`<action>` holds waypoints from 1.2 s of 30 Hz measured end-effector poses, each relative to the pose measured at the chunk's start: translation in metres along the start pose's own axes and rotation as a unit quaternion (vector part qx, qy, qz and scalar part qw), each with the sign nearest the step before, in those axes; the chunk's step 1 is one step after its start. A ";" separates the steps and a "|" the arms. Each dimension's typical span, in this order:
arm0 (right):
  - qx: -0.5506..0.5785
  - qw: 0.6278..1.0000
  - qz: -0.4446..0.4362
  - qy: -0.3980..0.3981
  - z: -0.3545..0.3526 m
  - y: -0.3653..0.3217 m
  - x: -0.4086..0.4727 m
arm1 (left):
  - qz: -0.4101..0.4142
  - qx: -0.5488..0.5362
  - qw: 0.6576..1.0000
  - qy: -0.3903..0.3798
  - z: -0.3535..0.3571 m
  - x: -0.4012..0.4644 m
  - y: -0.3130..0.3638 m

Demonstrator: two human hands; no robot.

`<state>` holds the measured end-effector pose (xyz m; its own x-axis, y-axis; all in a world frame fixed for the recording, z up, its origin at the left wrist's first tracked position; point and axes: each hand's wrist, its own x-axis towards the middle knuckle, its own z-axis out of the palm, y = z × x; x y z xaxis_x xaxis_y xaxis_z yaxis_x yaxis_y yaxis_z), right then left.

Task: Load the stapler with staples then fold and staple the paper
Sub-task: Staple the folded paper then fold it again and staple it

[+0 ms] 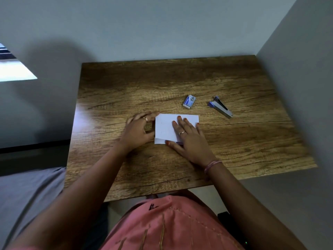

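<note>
A folded white paper (164, 128) lies flat near the middle of the wooden table (180, 83). My right hand (189, 139) presses on it with straight, spread fingers, the thumb at its near edge. My left hand (138, 131) sits just left of the paper, fingers loosely bent, fingertips touching its left edge and far left corner. A small blue and white staple box (189, 101) lies beyond the paper. To its right a blue and silver stapler (220, 109) lies on the table, apart from both hands.
Grey walls close the table in at the back and on the right. The table's left edge drops to a dark floor strip and a grey surface. The near edge is against my body in pink cloth.
</note>
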<state>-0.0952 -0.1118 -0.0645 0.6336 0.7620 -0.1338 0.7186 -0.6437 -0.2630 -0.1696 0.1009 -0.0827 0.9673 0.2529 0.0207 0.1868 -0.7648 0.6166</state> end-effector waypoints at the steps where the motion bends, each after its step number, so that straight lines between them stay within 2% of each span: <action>1: 0.008 1.000 -0.003 0.008 -0.005 0.002 0.001 | 0.001 -0.003 1.000 0.003 0.001 0.000 0.000; 5: 0.037 0.998 -0.039 0.025 -0.034 0.006 0.011 | -0.032 -0.050 0.998 0.014 0.003 0.001 0.001; 7: 0.051 0.996 -0.058 0.045 -0.053 0.007 0.021 | -0.024 -0.039 0.999 0.028 0.004 0.000 0.000; 10: -0.013 0.994 -0.060 0.092 -0.074 0.010 0.042 | 0.004 -0.023 0.999 0.027 0.004 -0.002 -0.001; 16: -0.060 0.992 -0.039 0.100 -0.086 0.007 0.076 | 0.051 0.107 0.993 0.005 0.006 -0.003 0.003; 18: -0.059 0.993 -0.034 0.099 -0.085 0.004 0.077 | 0.050 0.112 0.992 -0.001 0.006 -0.003 0.002; 27: 0.093 0.990 -0.048 0.092 -0.038 0.001 0.016 | 0.028 0.109 0.993 0.028 0.007 -0.003 -0.001; 32: 0.071 0.988 -0.097 0.093 -0.004 0.006 -0.006 | -0.002 0.038 0.996 0.081 0.007 -0.004 0.003; 36: 0.093 0.987 -0.093 0.097 0.002 0.008 -0.007 | 0.000 0.051 0.995 0.090 0.008 -0.005 0.003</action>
<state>-0.0949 -0.1219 -0.0676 0.5516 0.8263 0.1136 0.7737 -0.4560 -0.4398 -0.1726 0.0926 -0.0870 0.9225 0.3478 0.1674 0.2120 -0.8190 0.5331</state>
